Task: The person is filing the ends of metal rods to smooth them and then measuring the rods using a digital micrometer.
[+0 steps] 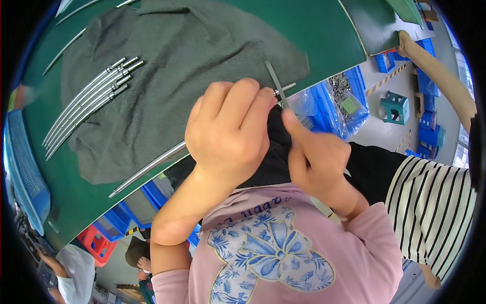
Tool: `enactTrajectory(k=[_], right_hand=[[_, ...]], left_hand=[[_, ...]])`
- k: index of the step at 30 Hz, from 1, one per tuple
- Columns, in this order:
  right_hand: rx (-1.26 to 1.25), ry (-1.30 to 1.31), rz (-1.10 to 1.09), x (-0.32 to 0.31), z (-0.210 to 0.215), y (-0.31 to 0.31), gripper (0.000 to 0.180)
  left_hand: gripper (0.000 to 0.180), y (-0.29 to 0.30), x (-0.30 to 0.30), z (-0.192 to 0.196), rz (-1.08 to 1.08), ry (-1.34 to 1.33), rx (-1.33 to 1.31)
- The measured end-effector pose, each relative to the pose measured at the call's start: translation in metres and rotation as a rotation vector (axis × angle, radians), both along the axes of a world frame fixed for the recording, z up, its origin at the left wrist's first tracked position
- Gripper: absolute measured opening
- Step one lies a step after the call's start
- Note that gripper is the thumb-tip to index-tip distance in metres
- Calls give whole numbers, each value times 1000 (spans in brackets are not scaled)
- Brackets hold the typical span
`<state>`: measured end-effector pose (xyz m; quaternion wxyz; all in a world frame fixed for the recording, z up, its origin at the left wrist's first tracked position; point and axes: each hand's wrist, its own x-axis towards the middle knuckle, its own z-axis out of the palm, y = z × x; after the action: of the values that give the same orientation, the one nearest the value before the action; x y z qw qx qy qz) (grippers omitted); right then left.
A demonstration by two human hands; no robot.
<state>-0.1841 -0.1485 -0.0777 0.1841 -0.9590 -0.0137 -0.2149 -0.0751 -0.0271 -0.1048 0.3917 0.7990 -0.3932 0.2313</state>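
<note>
My left hand point(228, 131) is closed around a long shiny metal rod point(152, 167), which slants across the table's near edge. The rod's thin stepped end pokes out past my fingers on the right. In my right hand point(319, 162), slightly blurred, is a thin flat grey file point(276, 81), pinched at its near end. The file crosses the rod's tip and appears to touch it. On the left of a grey cloth point(177, 61), several similar metal rods point(88, 106) lie side by side with stepped ends.
The cloth covers much of the green table point(324, 35). A blue basket point(28, 167) stands at the left edge. Blue bins point(334, 101) holding bagged metal parts sit beyond the table's right edge. A person in a striped shirt point(430, 213) is close on my right. Stools stand on the floor.
</note>
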Motion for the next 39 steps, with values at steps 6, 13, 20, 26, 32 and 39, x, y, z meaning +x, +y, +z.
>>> enactTrajectory(k=[6,13,20,26,32,39], right_hand=[[114,68,17,8,6,-6,47],[77,129,21,9,15,-4,47],[80,77,38,10,9,-9,48],[159,187,5,4,18,-8,44],[194,111,5,3,4,-4,46],[92,-161,0,0,-29,3,52]], left_hand=[[23,1,2,0,-5,-3,19],[19,1,-3,5,-18,39,-16],[20,1,0,-1,-9,-29,-11],[18,1,1,0,7,-21,3],[19,3,-1,1,2,5,29],[21,3,-1,3,-25,20,45]])
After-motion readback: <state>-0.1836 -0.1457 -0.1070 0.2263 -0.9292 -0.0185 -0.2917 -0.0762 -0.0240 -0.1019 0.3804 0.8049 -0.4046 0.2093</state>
